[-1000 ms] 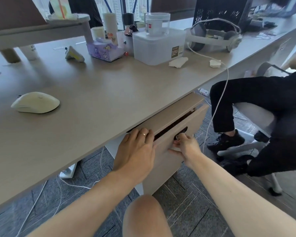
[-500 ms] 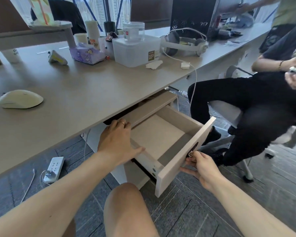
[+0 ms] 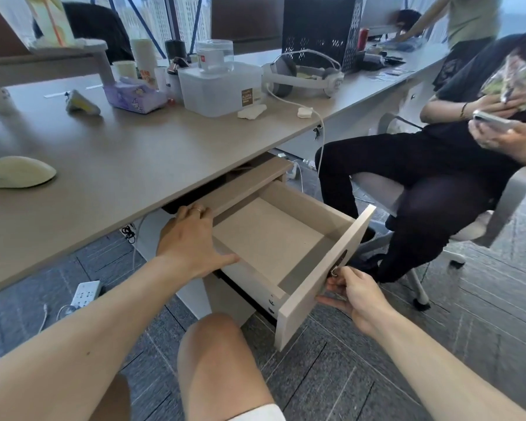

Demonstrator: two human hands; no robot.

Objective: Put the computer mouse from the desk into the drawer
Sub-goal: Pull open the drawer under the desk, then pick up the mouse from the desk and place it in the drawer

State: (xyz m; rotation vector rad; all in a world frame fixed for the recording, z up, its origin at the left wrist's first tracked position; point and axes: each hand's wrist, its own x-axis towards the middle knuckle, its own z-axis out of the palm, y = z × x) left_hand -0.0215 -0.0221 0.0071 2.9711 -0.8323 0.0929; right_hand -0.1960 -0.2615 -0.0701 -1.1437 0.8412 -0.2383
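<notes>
A pale cream computer mouse point(image 3: 17, 176) lies on the beige desk point(image 3: 128, 165) at the far left, well away from both hands. Under the desk's front edge the top drawer point(image 3: 322, 284) stands pulled out, its inside bare. My right hand point(image 3: 354, 294) grips the handle on the drawer's front panel. My left hand point(image 3: 192, 241) rests flat against the cabinet top and the drawer's left wall, fingers spread, holding nothing.
A seated person in black point(image 3: 438, 177) holding a phone is close on the right of the drawer. On the desk stand a plastic box point(image 3: 222, 89), a purple tissue pack point(image 3: 134, 95) and a white headset point(image 3: 304, 77) with a hanging cable. A power strip point(image 3: 85, 293) lies on the floor.
The drawer went from nearly closed to pulled far out, drawn by my right hand. My left hand stayed at the cabinet top. The mouse has not moved.
</notes>
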